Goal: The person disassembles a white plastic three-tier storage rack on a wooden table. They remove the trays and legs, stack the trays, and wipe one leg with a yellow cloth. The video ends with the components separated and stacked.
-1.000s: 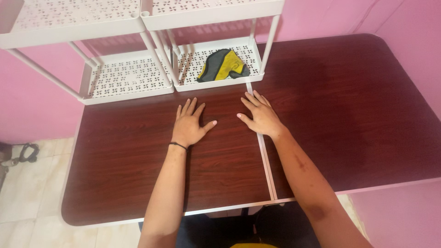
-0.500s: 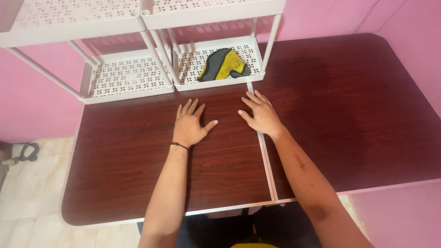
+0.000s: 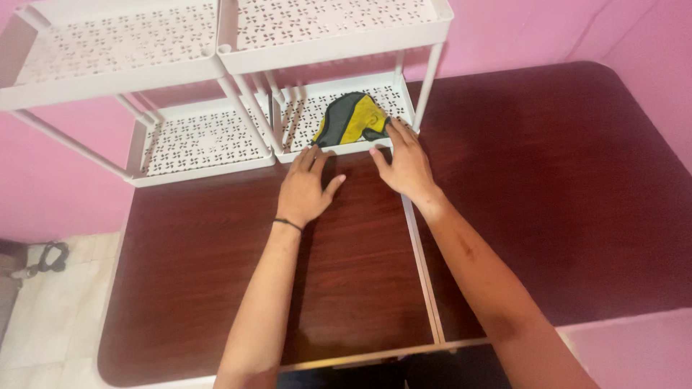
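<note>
Yellow-grey cloth point(image 3: 351, 119) sits in lower rack tray point(image 3: 303, 108). Both hands flat, fingers spread, holding nothing: left hand point(image 3: 305, 189) on surface point(image 3: 562, 180), right hand point(image 3: 404, 162) fingertips at tray rim.

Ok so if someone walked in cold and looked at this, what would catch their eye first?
Probably the yellow and grey cloth, crumpled in the lower tray of the right white rack at the table's far edge. Next, the two bare hands reaching for it: the right hand with fingertips at the tray's rim beside the cloth, the left hand flat on the dark wood table just short of the tray.
</note>
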